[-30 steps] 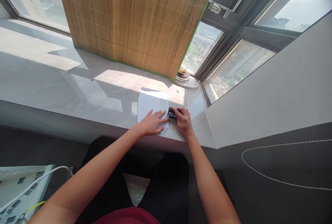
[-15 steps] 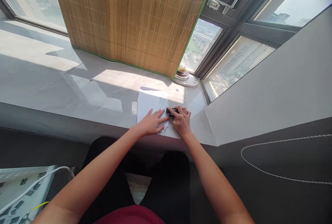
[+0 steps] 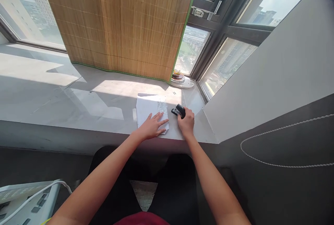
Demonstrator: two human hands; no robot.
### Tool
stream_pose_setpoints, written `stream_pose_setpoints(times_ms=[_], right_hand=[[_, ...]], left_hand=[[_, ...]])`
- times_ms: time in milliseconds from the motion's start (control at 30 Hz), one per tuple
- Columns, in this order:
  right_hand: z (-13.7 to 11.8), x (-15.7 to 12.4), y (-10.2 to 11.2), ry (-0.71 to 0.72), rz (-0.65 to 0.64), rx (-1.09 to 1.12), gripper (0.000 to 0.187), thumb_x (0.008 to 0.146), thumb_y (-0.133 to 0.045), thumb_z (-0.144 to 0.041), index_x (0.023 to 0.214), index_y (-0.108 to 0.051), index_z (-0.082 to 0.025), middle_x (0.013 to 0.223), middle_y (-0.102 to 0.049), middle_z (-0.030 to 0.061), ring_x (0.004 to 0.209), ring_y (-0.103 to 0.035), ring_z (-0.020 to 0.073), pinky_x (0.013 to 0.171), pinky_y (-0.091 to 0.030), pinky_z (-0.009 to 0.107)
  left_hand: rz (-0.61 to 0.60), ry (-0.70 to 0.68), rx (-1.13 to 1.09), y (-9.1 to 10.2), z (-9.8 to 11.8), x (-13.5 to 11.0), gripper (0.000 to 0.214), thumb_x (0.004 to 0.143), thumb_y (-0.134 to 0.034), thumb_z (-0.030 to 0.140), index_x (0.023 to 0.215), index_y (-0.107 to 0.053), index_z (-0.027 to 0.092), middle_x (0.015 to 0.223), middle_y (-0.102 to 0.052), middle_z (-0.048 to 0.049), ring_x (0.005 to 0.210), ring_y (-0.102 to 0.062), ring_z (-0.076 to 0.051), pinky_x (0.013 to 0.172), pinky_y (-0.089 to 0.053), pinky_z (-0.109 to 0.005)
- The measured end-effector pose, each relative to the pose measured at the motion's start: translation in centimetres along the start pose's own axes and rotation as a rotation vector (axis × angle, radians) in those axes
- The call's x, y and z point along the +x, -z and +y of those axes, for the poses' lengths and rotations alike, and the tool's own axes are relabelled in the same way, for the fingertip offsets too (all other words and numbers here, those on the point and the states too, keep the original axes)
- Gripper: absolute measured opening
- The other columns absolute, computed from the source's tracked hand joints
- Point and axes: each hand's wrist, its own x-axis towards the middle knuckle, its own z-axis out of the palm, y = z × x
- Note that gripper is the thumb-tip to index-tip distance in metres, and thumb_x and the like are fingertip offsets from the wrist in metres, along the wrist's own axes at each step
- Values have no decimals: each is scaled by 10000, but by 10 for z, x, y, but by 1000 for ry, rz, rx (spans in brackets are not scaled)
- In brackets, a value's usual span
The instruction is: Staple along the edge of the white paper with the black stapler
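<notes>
A black stapler (image 3: 180, 111) is gripped in my right hand (image 3: 187, 122), just off the right side of the paper and apart from it. White paper sheets (image 3: 146, 108) lie on the window sill, with a patch of dark printed or drawn pattern near their upper right. My left hand (image 3: 152, 126) lies flat on the lower right part of the paper, fingers spread, holding nothing. Beyond the stapler, small staple-like slivers (image 3: 174, 93) rest on the sill.
The pale sill (image 3: 104, 101) runs along the windows. A bamboo blind (image 3: 117, 26) hangs close behind the paper. Stacked plates (image 3: 181, 81) stand in the window corner. At right are a wall (image 3: 261, 79) and a beaded cord (image 3: 273, 165); a white plastic basket (image 3: 31, 197) is low left.
My right hand has drawn the stapler off the paper's right edge and turned it. My left hand stays flat on the paper. The whole view has shifted slightly.
</notes>
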Motion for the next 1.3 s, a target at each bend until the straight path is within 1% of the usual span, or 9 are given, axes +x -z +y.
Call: stream_pose_setpoints(times_ms=[167, 333, 500, 600, 700, 1000, 1133, 1233, 1300], right_hand=[[-3, -2, 7, -61, 1, 30, 275, 931, -584, -306, 1162, -685, -196, 1044, -680, 138, 955, -610, 308, 864, -510, 440], [-53, -4, 1, 3, 34, 133, 187, 906, -591, -281, 1080, -614, -215, 1020, -666, 111, 935, -613, 277, 819, -497, 386], [-135, -9, -46, -55, -318, 197, 173, 842, -601, -185, 981, -510, -234, 954, -625, 32, 821, -571, 202, 693, -400, 285], [-152, -8, -68, -128, -386, 142, 211, 785, -604, -125, 922, -482, -229, 913, -599, 26, 778, -525, 190, 640, -329, 271], [-131, -3, -64, -166, -373, 110, 196, 773, -609, -130, 894, -492, -231, 882, -588, 20, 760, -504, 190, 629, -295, 272], [-29, 1, 0, -300, -264, 27, 119, 847, -636, -289, 931, -583, -224, 879, -654, 34, 821, -583, 225, 705, -370, 285], [-7, 19, 5, -311, -232, 163, 354, 992, -485, -517, 846, -604, -218, 858, -663, 47, 801, -594, 223, 722, -413, 304], [13, 47, 0, -183, -90, 106, 372, 1037, -373, -420, 871, -628, -204, 972, -666, 90, 855, -597, 227, 808, -459, 335], [26, 66, -11, -14, -125, 9, 253, 989, -436, -308, 961, -657, -188, 1102, -660, 126, 975, -603, 249, 909, -474, 362]], left_hand=[[239, 248, 40, 39, -70, -27, 482, 1075, -374, 395, 1485, -589, 259, 1650, -454, -100, 1512, -435, -273, 1272, -329, -497], [189, 770, 162, 48, -160, -77, 608, 1043, -366, 465, 1572, -496, 194, 1687, -359, -208, 1558, -298, -470, 1174, -233, -806], [165, 826, 167, 35, -170, -88, 663, 1054, -265, 488, 1621, -430, 186, 1717, -308, -185, 1587, -230, -453, 1213, -205, -768], [183, 821, 172, 35, -165, -86, 649, 1051, -272, 490, 1600, -465, 203, 1699, -349, -178, 1578, -261, -435, 1217, -223, -747], [201, 827, 181, 35, -167, -85, 639, 1047, -295, 488, 1584, -488, 201, 1686, -372, -179, 1572, -271, -432, 1214, -231, -742], [240, 824, 187, 29, -171, -84, 622, 1047, -310, 512, 1559, -514, 224, 1660, -408, -178, 1557, -292, -428, 1208, -232, -743], [240, 831, 178, 32, -169, -83, 657, 1048, -295, 569, 1549, -523, 211, 1659, -405, -186, 1551, -294, -434, 1198, -238, -754], [248, 829, 192, 34, -167, -83, 627, 1051, -312, 540, 1534, -533, 208, 1641, -428, -194, 1538, -315, -425, 1191, -253, -751], [250, 831, 202, 35, -167, -83, 604, 1051, -320, 521, 1522, -540, 213, 1628, -443, -194, 1534, -323, -416, 1187, -265, -744]])
